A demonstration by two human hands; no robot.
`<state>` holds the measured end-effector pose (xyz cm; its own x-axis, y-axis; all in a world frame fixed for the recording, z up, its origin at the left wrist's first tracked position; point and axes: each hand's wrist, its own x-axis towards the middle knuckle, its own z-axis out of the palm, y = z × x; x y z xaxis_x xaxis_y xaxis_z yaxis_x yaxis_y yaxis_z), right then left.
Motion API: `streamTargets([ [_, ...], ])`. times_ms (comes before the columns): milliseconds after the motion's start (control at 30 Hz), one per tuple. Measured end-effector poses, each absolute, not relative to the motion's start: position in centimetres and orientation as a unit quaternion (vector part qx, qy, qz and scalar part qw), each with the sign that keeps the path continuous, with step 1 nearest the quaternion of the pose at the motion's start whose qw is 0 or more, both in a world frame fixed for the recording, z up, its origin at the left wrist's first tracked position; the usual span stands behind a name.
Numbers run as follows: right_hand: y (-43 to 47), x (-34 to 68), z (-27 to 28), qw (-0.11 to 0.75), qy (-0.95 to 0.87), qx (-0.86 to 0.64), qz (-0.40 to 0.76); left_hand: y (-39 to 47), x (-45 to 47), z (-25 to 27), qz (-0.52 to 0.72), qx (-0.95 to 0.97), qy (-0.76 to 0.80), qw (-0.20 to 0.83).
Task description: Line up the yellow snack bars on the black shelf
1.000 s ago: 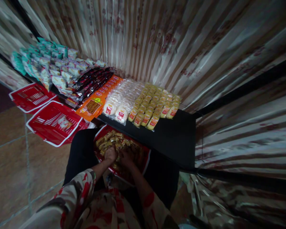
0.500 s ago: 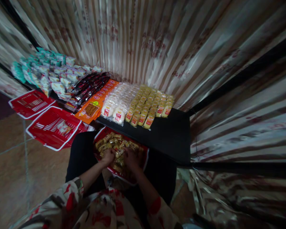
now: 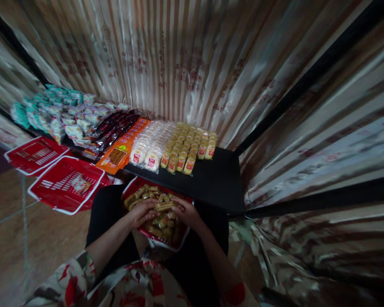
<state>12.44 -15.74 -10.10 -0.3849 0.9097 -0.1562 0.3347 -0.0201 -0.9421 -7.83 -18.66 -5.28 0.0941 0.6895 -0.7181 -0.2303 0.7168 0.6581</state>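
Snack packets lie on the table, with a curtain behind it, a basket of loose packets before it, and two further baskets before its left part

Ahead of me, striped curtain behind black tabletop. Along tabletop, from my left: teal bags, white bags, dark shiny packets, orange pack, white packs in clear wrap. To my left, two white-edged red baskets, nearer one holding small packet; tiled floor lower on that side.
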Motion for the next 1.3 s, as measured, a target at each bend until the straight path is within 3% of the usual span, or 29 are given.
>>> streamTargets([
  [167, -15.3, 13.6, -8.3, 0.343, -0.59, -0.495, 0.538, -17.3, -6.0, -3.0, 0.396, 0.126, 0.536, 0.735],
  [367, -15.3, 14.8, -7.7, 0.407, -0.519, -0.519, 0.543, -15.2, -3.4, -0.3, 0.399, 0.244, 0.492, 0.734],
  [600, -14.9, 16.7, -6.8, 0.426, -0.529, -0.513, 0.525, -12.5, 0.0, -0.2, 0.371, 0.398, 0.507, 0.669],
  [700, -14.3, 18.1, -6.0, 0.444, -0.549, -0.537, 0.461, -10.8, 1.5, -0.3, 0.325, 0.472, 0.521, 0.633],
  [833, -13.0, 19.8, -5.0, 0.458, -0.584, -0.583, 0.33, -8.7, 3.4, 0.0, 0.282, 0.594, 0.525, 0.54],
  [933, -11.6, 20.5, -5.3, 0.474, -0.574, -0.569, 0.349, -7.6, 5.0, 0.5, 0.271, 0.657, 0.533, 0.458],
  [1100, -8.4, 20.7, -7.3, 0.531, -0.509, -0.564, 0.376, -6.4, 7.7, 1.0, 0.291, 0.662, 0.577, 0.379],
  [1300, -3.8, 20.5, -8.8, 0.535, -0.497, -0.603, 0.322, -6.1, 10.0, -0.6, 0.376, 0.615, 0.582, 0.376],
])
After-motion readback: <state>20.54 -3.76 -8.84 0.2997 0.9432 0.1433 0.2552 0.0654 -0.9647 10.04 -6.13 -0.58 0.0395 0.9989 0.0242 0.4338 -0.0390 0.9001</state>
